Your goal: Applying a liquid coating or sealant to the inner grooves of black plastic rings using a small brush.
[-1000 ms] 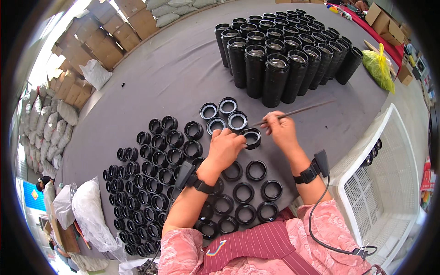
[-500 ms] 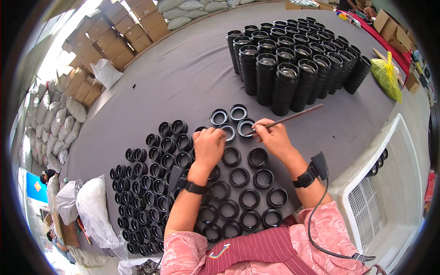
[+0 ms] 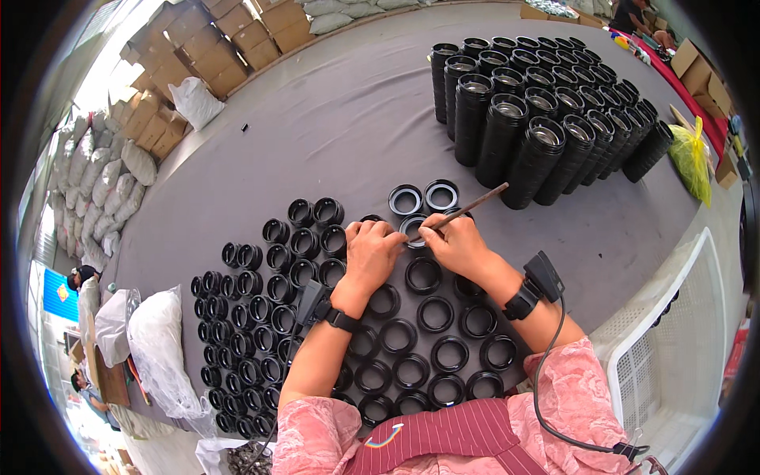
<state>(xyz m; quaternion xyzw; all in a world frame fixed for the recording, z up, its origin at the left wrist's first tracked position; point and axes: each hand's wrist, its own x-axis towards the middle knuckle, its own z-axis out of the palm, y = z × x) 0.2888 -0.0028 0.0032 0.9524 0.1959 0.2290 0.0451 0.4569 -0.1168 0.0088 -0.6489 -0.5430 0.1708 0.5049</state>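
My right hand (image 3: 457, 245) pinches a thin brown stick (image 3: 484, 196) that slants down to the left. The stick's lower tip is at a black ring with a pale inner lining (image 3: 408, 225). Against that ring's left side, my left hand (image 3: 370, 255) has its fingers bent and drawn together; whatever lies between their tips is hidden. Two more pale-lined rings, a left one (image 3: 405, 199) and a right one (image 3: 441, 195), lie just beyond. Another is mostly covered by my right hand and the stick. Plain black rings (image 3: 423, 275) lie in loose rows nearer my body.
Many black rings (image 3: 279, 258) are grouped at left. Tall black cylinders (image 3: 530, 162) stand packed at the far right on the grey-covered table (image 3: 332, 119). A white plastic crate (image 3: 625, 348) is at right, beside a yellow bag (image 3: 690, 162). White plastic bags (image 3: 162, 348) lie at left.
The stick's tip has gone from the right near pale-lined ring to the left one, my right hand moving closer to my left. The whole view has shifted slightly.
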